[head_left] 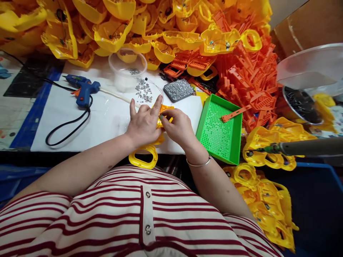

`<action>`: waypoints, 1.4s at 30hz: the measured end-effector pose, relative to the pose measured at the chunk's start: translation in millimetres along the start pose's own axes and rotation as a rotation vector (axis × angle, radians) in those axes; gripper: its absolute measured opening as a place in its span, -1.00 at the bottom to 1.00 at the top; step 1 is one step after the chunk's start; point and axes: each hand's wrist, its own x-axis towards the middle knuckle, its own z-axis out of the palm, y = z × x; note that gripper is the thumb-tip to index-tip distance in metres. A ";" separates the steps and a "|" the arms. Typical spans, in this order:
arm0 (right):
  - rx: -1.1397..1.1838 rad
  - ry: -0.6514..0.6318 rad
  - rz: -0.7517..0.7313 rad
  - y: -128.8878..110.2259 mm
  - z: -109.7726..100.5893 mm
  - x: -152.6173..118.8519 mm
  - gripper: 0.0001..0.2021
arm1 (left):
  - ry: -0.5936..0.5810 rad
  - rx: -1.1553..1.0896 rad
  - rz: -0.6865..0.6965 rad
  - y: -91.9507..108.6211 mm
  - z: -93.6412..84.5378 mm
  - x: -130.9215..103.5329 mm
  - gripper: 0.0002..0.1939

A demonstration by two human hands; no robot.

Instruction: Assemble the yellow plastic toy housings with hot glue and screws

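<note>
A yellow plastic shell [145, 157] with an oval handle loop lies at the table's front edge, its upper part largely covered by my hands. My left hand [144, 123] rests over the shell and holds it, with the index finger and another finger raised. Close beside it, my right hand [177, 125] pinches at the shell's inside, near thin wires; what sits between the fingertips is too small to make out. A thin wire [161, 93] runs up from the shell to a small black connector [146, 79] among loose metal parts [144, 91].
A blue glue gun [85, 92] with a black cord lies left. Behind are a clear tub [118, 73] and a dark tray of screws [178, 90]. A green basket [237, 142] stands right, before orange parts [257, 78]. Yellow shells [112, 35] pile up behind; a screwdriver [308, 147] juts in right.
</note>
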 end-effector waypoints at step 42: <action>-0.003 -0.059 -0.110 21.1 5.1 2.1 -0.77 | 0.081 -0.057 0.095 -18.4 10.8 13.8 -0.24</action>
